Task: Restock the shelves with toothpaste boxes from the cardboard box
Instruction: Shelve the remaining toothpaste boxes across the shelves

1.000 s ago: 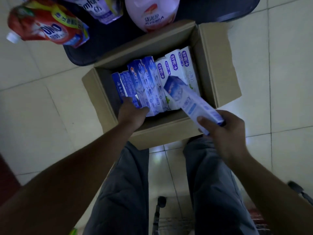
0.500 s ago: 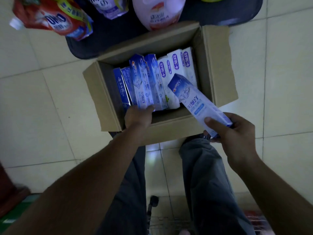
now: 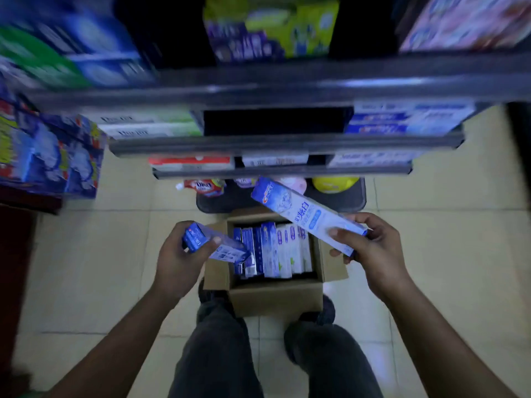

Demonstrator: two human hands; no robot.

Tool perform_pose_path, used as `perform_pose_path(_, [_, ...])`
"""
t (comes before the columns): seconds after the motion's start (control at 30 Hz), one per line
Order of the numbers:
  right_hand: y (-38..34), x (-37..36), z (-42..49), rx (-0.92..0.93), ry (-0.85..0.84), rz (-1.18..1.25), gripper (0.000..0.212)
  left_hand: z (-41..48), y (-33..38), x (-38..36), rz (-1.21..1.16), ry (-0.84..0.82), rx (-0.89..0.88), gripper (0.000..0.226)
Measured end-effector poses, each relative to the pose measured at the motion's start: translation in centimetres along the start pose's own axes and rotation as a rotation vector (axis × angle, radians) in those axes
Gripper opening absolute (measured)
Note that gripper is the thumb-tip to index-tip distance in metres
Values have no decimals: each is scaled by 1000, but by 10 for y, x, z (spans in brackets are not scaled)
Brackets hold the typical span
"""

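An open cardboard box (image 3: 275, 294) stands on the floor between my feet, with several blue and white toothpaste boxes (image 3: 273, 251) upright inside. My left hand (image 3: 181, 257) grips a dark blue toothpaste box (image 3: 215, 242) above the carton's left edge. My right hand (image 3: 370, 248) holds a longer white and blue toothpaste box (image 3: 298, 211) by its near end, its far end pointing up and left toward the shelves (image 3: 281, 145). The middle shelf has a dark gap (image 3: 273, 120) between rows of stacked toothpaste.
Dark shelf rails rise in tiers ahead, blurred by head motion. Detergent pouches and a yellow item (image 3: 334, 183) sit on the lowest dark shelf behind the carton. A blue printed stack (image 3: 51, 156) stands at left. Pale tiled floor lies on both sides.
My head has lifted, bringing the shelves into view. My left hand pulled a blue toothpaste box out of the carton and raised it. My right hand raised its box higher.
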State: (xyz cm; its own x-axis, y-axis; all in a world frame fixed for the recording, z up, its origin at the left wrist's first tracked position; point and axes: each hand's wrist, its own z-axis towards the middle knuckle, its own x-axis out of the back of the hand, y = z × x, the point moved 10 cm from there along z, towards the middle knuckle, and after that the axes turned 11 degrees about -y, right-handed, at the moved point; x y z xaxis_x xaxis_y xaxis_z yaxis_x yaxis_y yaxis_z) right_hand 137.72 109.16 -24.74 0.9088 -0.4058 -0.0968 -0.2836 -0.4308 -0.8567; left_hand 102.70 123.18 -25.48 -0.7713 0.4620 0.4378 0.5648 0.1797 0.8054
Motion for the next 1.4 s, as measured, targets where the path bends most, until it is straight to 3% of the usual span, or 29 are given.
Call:
perform_pose_path(0.13, [-107, -14, -33, 140, -135, -26, 18, -29, 101, 47, -80, 25, -117, 21])
perform_pose_path(0.3, [-224, -20, -75, 260, -236, -29, 39, -71, 222, 98, -224, 167, -237, 26])
perform_pose_path(0.43, [-307, -22, -105, 422, -309, -64, 31, -100, 300, 138, -366, 255, -344, 28])
perform_pose_path(0.6, [-387, -29, -130, 549, -337, -116, 39, -109, 377, 150, -381, 148, -389, 44])
perform_pose_path(0.73, [-427, -39, -149, 646, -348, -167, 27, -116, 432, 146, -332, -1, -495, 56])
perform_pose_path(0.87, [-454, -50, -161, 734, -360, -116, 31, -123, 464, 155, -382, -79, -629, 63])
perform_pose_path(0.97, [-474, -56, -163, 791, -267, -87, 44, -118, 475, 179, -435, -51, -656, 62])
perform_pose_path(1.07, [-500, -59, -165, 893, -127, -72, 42, -113, 492, 195, -447, -54, -690, 62])
perform_pose_path(1.23, [-534, -61, -157, 971, 151, -244, 52, -104, 516, 208, -447, -96, -742, 65])
perform_pose_path(1.4, [-555, -65, -147, 994, 221, -335, 59, -98, 532, 208, -411, -95, -771, 76])
